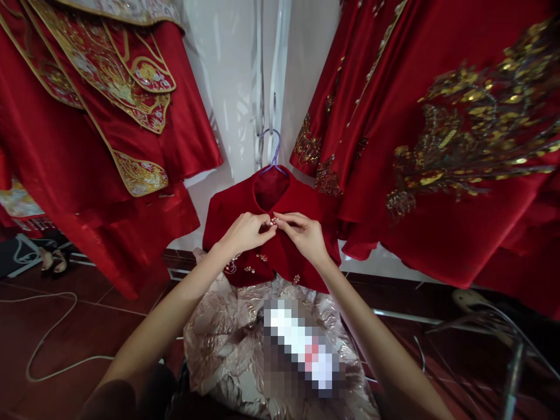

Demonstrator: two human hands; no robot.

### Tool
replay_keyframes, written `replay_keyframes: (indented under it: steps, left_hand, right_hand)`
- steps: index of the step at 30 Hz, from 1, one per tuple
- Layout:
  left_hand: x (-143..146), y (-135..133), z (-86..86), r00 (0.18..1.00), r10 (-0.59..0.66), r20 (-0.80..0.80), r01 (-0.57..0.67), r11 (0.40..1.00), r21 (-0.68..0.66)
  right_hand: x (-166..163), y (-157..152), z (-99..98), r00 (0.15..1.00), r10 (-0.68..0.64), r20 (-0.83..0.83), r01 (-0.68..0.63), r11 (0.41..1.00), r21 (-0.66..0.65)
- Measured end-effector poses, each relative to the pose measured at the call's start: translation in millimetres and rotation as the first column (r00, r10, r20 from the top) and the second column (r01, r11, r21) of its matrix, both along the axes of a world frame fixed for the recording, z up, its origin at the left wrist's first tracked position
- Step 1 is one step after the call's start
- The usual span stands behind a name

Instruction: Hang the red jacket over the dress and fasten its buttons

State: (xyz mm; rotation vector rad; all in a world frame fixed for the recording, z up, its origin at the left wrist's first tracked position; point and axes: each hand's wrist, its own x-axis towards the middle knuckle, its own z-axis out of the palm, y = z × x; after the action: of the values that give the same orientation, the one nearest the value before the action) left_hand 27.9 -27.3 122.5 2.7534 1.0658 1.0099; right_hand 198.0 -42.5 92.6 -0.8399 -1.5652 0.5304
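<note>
A short dark-red jacket (227, 204) hangs in front of me on a purple hanger (275, 157). Just below its collar, my left hand (248, 232) pinches a small sparkling jewelled clasp (274, 221) at the front opening. From the other side, my right hand (305, 234) pinches the same clasp, so the fingertips of both hands nearly meet and partly cover it. Lower on the jacket front are several beaded ornaments (249, 269). Shiny beige-pink brocade fabric (219, 332) lies beneath the jacket's hem, with a blurred-out patch over part of it.
Red gowns with gold embroidery hang at the left (188, 128) and right (367, 192). White straps (273, 70) run down the pale wall. A white cable (52, 367) curls on the tiled floor (109, 309), and a metal stand (511, 379) is at lower right. Shoes (55, 261) sit far left.
</note>
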Motion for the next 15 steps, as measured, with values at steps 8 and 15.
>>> replay_keyframes:
  steps: [8, 15]
  left_hand:
    - [1.6, -2.9, 2.7, 0.999, 0.015, -0.038, -0.015, 1.0, 0.011]
    - [0.5, 2.0, 4.9, 0.977, -0.008, -0.215, 0.038, 0.99, 0.133]
  right_hand:
    - [3.0, -1.5, 2.8, 0.997, 0.075, -0.014, -0.075, 0.997, -0.02]
    - [-2.8, -1.4, -7.6, 0.999, 0.023, -0.039, -0.021, 0.999, 0.039]
